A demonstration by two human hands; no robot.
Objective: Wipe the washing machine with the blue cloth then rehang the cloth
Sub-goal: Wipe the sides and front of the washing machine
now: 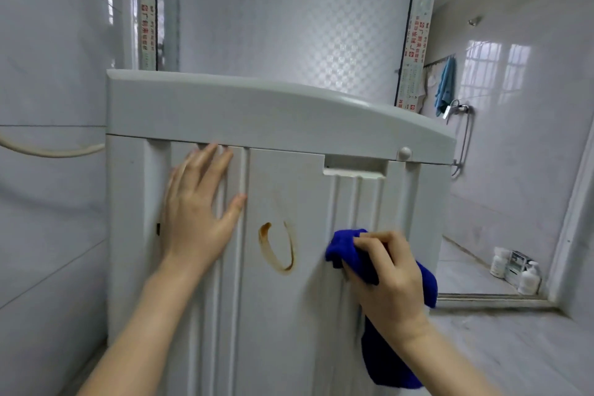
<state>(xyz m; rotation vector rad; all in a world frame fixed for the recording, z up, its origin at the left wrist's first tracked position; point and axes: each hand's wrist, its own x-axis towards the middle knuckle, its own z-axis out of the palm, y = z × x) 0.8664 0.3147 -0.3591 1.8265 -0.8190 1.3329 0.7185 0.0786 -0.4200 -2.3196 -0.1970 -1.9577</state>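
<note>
While the left hand [197, 202] lies flat, fingers straight, near the washing machine [279, 190] panel's top edge, the right hand [390, 276] grips the blue cloth [344, 247] toward its right edge.

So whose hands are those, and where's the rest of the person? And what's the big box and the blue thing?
The camera sits on the person's head and looks down, so you see only their arms. The big pale grey box is a washing machine. The left hand lies flat on its front, fingers straight. The right hand grips a bunched dark blue cloth against the ribbed panel. Between the hands is a brown U-shaped stain. Far back, a light blue towel hangs on the wall, and white bottles stand on the floor.
</note>
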